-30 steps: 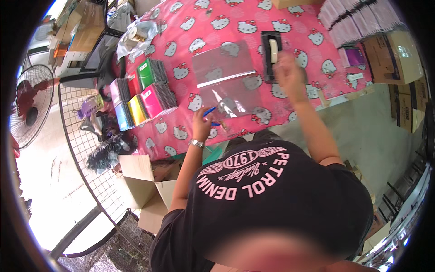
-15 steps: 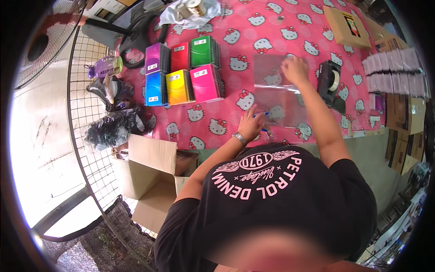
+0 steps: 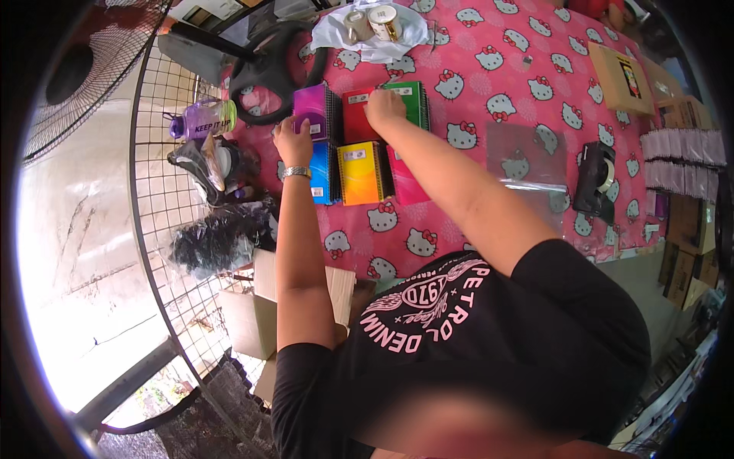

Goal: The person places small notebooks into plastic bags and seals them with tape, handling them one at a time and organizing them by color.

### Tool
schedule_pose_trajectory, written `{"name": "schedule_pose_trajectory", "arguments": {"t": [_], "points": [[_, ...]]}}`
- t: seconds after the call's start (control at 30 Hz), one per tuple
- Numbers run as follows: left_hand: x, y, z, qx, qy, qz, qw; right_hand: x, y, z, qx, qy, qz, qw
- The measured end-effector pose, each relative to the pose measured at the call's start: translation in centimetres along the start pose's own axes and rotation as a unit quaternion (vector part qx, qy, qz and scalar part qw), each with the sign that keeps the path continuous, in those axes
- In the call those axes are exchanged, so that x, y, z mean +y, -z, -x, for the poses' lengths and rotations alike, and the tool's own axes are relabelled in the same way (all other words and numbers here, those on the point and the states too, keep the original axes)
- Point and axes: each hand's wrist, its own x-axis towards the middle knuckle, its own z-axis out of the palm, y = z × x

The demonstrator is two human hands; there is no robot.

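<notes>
Six spiral notebook stacks lie in two rows on the pink table cover. At the far left of the group, my left hand (image 3: 293, 144) grips the left edge of the purple notebook (image 3: 312, 103), thumb on its cover. My right hand (image 3: 384, 109) has curled fingers over the right part of the red notebook (image 3: 357, 122), beside the green notebook (image 3: 411, 99); its fingertips are partly hidden. In the near row are a blue notebook (image 3: 319, 174), a yellow notebook (image 3: 359, 174) and a pink notebook (image 3: 407, 180), partly covered by my right forearm.
Clear plastic sleeves (image 3: 526, 157) lie right of the notebooks, beside a black tape dispenser (image 3: 595, 183). Mugs (image 3: 382, 24) on white wrapping and a black steering wheel (image 3: 264, 76) stand at the back. At left are a bottle (image 3: 202, 120) and black plastic (image 3: 222, 241); below, an open carton (image 3: 248, 325).
Both hands have moved left, from the clear sleeves to the notebooks. The blue pen seen at my left hand is out of sight. The whole view has shifted, with the table things further right.
</notes>
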Motion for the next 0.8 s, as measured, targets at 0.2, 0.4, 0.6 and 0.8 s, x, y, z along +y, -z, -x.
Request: {"name": "schedule_pose_trajectory", "arguments": {"t": [0.2, 0.4, 0.6, 0.8], "points": [[-3.1, -2.2, -1.6, -0.082, 0.020, 0.063, 0.994, -1.6, -0.9, -0.6, 0.036, -0.107, 0.026, 0.993], [-4.1, -2.0, -1.9, -0.098, 0.066, 0.203, 0.972, -2.8, 1.5, -0.9, 0.044, 0.086, -0.126, 0.987], [-1.5, 0.4, 1.2, 0.015, 0.257, 0.457, 0.852, -10.9, 11.6, -1.7, -0.025, 0.372, 0.067, 0.925], [5.6, -4.0, 2.6, -0.159, 0.445, 0.807, 0.355, -14.8, 12.5, -1.2, 0.051, 0.424, -0.056, 0.903]]}}
